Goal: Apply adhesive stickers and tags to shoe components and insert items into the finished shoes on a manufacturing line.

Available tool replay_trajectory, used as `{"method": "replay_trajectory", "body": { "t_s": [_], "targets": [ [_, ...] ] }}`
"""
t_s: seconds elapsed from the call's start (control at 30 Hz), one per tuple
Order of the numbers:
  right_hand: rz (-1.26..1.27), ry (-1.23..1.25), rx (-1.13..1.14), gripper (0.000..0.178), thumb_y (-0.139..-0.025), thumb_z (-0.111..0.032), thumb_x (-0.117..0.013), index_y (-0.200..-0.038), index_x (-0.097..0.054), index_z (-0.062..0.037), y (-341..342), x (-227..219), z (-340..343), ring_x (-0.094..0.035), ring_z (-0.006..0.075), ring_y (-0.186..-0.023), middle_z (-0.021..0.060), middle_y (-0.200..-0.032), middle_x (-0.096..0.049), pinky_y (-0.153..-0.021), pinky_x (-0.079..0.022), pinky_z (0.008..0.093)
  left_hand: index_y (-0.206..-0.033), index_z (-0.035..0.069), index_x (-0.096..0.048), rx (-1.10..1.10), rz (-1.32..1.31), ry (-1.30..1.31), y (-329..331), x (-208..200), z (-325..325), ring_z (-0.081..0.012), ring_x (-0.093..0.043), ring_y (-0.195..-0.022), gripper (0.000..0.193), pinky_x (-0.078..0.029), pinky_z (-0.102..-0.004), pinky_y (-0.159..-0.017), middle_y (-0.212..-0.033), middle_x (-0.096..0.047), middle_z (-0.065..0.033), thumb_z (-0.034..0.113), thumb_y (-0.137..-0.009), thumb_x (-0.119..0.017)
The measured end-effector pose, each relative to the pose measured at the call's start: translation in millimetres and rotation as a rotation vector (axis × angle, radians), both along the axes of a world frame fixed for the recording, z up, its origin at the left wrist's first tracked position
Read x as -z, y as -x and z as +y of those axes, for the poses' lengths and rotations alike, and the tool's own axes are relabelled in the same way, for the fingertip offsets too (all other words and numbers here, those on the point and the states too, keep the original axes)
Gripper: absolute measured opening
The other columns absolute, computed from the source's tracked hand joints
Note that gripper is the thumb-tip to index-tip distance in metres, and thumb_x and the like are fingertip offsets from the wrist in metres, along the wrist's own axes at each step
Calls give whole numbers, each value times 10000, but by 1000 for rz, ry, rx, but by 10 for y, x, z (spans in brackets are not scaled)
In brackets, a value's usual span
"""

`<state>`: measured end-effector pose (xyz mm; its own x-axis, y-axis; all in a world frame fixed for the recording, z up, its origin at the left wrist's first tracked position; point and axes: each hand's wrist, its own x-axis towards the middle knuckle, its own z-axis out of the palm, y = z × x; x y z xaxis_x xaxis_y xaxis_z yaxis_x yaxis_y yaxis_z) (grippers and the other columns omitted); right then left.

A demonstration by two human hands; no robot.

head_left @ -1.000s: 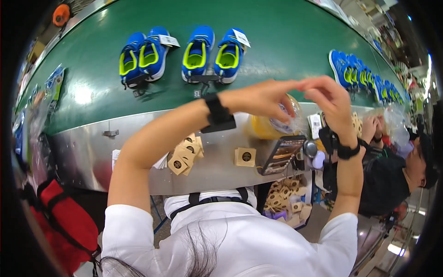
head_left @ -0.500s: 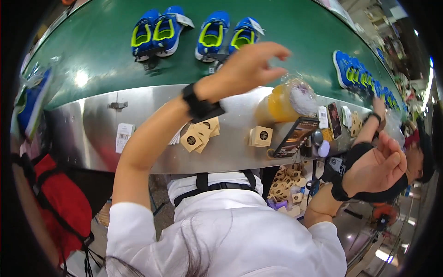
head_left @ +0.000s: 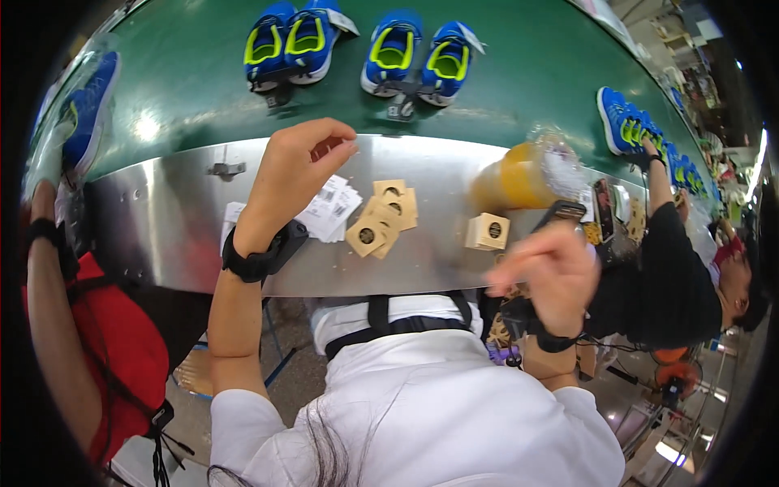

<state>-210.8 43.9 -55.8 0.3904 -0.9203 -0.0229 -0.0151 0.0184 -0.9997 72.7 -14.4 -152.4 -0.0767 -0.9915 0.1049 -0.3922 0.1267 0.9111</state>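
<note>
In the head view, the left hand [head_left: 302, 166] is seen raised over the steel tabletop [head_left: 162, 219], with its fingers curled loosely together; whether something small is pinched between them cannot be told. Just beside this hand, to the right, a pile of white paper labels [head_left: 331, 209] is lying on the tabletop, and next to it some brown cardboard tags [head_left: 381, 217] with a round hole are spread. A single cardboard tag block [head_left: 487, 231] is placed further right, apart from the pile. The right hand [head_left: 545, 272] is held at the near edge of the tabletop, blurred, with fingers half open and nothing held in it. Behind it, an orange drink in a plastic bag [head_left: 519, 180] is standing. On the far side, two pairs of blue shoes [head_left: 357, 45] with yellow-green insides are carried on a green belt [head_left: 187, 81]. At the right, another person in a black sleeve [head_left: 669, 260] is seen reaching to more blue shoes.
</note>
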Motion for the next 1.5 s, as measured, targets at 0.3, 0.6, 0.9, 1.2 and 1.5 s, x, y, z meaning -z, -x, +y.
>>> {"method": "replay_trajectory", "body": {
  "t_s": [0.3,0.6,0.9,1.2,1.5],
  "targets": [
    [986,631,-219,269,-771,-213,-688,-878,-501,-52,-863,1164,-12,-611,252,-700,96,-772,-559,-545,-499,348,-739,21,-572,-164,-696,12,-165,440,322,-273,-575,-670,313,-442,-373,-571,-757,-587,-91,277,-720,-751],
    [833,294,-151,249,-779,-231,-682,-881,-528,-64,-800,1363,-121,-592,299,-625,107,-716,-608,-540,-456,416,-753,7,-595,-127,-207,-371,-338,535,256,-180,-582,-637,223,-436,-292,-554,-665,-597,-75,203,-770,-699],
    [619,286,-85,151,-825,-150,-653,-898,-629,-19,-635,1107,-213,-407,150,-487,90,-576,-475,-492,-346,298,-826,6,-638,86,424,-239,-277,347,413,-105,-585,-748,82,-466,-242,-715,-801,-629,-22,63,-789,-684],
    [307,-160,-82,287,-905,-167,-530,-1121,-588,11,-599,830,-237,-502,114,-602,52,-628,-528,-555,-395,288,-917,-12,-634,31,839,-386,117,310,488,-99,-618,-773,163,-498,-226,-720,-844,-649,-44,34,-782,-713],
    [402,276,104,263,-936,-80,-478,-1168,-551,18,-610,556,-206,-613,237,-658,143,-827,-629,-631,-485,306,-1027,-29,-616,-249,865,-263,453,138,550,-97,-626,-794,249,-500,-214,-711,-873,-653,-54,8,-795,-698]
  ]
}}
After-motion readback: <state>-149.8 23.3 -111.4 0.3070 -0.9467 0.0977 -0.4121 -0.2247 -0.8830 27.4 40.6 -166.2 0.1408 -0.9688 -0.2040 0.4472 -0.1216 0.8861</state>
